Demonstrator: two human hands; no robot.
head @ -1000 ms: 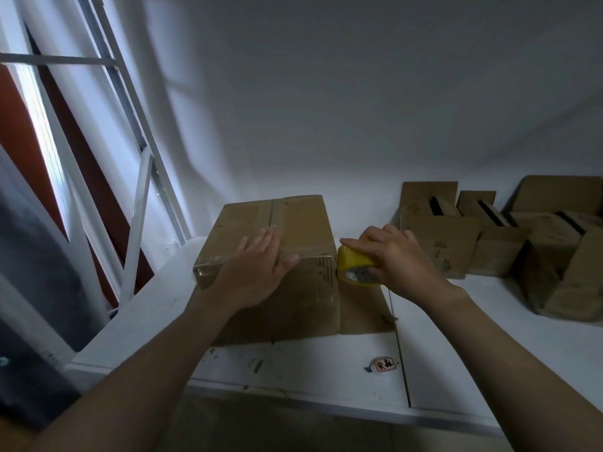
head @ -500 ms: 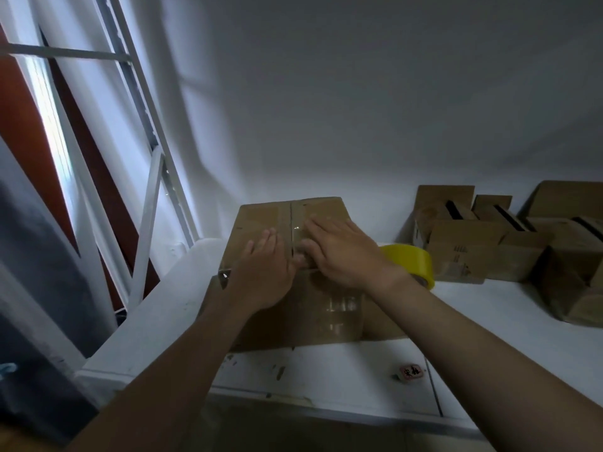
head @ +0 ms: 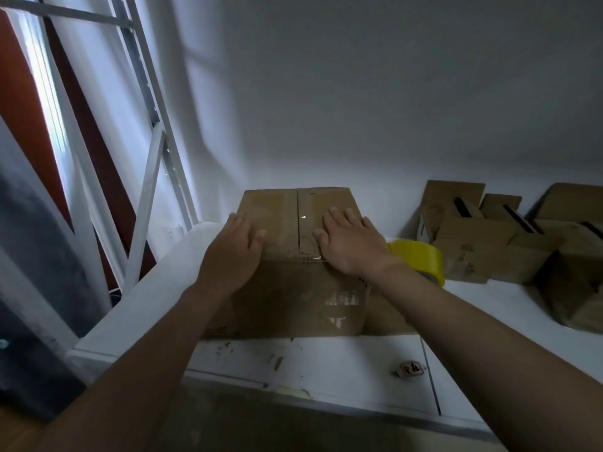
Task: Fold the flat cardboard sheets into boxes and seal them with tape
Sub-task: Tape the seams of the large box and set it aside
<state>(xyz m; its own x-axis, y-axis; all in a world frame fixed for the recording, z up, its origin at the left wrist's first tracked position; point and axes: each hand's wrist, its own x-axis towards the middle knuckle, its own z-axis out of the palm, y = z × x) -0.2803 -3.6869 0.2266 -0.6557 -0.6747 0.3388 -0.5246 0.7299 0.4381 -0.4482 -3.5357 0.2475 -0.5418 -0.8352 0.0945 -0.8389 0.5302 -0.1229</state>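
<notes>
Sealing: your left hand (head: 233, 252) and right hand (head: 350, 243) press the cardboard box (head: 293, 298), fingers (head: 339, 216) straight, flanking its taped seam (head: 298, 220); next likely needs firm rubbing down.

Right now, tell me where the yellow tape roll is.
In the head view the tape roll sits right of centre, just behind the wrist of the right hand, between the box being pressed and the other boxes farther right.
</notes>
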